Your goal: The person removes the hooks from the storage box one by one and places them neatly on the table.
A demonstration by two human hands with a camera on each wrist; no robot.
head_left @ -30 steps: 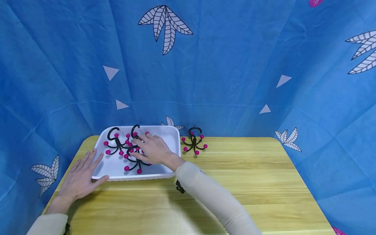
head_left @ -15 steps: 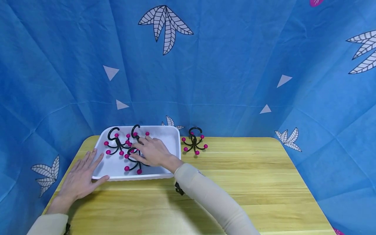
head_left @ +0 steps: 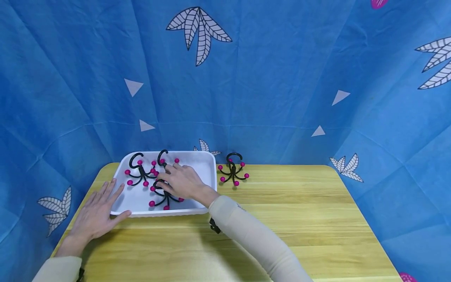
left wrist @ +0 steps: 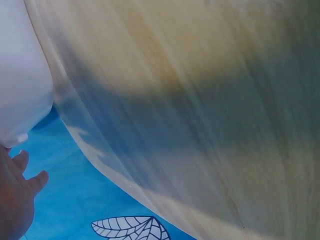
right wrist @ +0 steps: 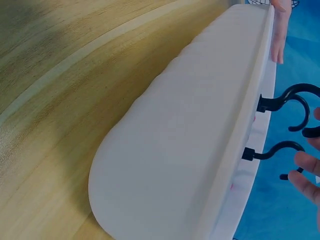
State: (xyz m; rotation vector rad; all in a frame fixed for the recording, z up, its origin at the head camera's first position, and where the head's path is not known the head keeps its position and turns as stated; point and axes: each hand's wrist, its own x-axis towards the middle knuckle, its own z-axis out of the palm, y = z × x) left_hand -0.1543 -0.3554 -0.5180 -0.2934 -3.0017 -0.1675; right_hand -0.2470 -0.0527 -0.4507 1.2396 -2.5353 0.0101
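A white tray (head_left: 162, 214) holds three black hangers, each with a curved hook and several arms tipped with pink balls. The right hand (head_left: 184, 182) is over them and pinches the hook of the front hanger (head_left: 167, 195). Another hanger (head_left: 165, 165) lies just behind those fingers, partly covered. The left hanger (head_left: 141, 170) lies apart from both hands. In the right wrist view, black hooks (right wrist: 280, 148) rise above the tray wall, with the fingers (right wrist: 307, 161) at the frame edge. The left hand (head_left: 96, 211) rests with spread, straight fingers on the tray's left rim.
A similar black hanger (head_left: 233, 170) with pink balls sits on the wooden table (head_left: 282, 219), right of the tray. Blue patterned cloth (head_left: 267, 78) hangs behind and along the sides of the table.
The right hand's thumb and fingers have drawn closer together around the front hanger's hook. That hanger has shifted slightly toward the tray's front rim. The left hand has stayed still.
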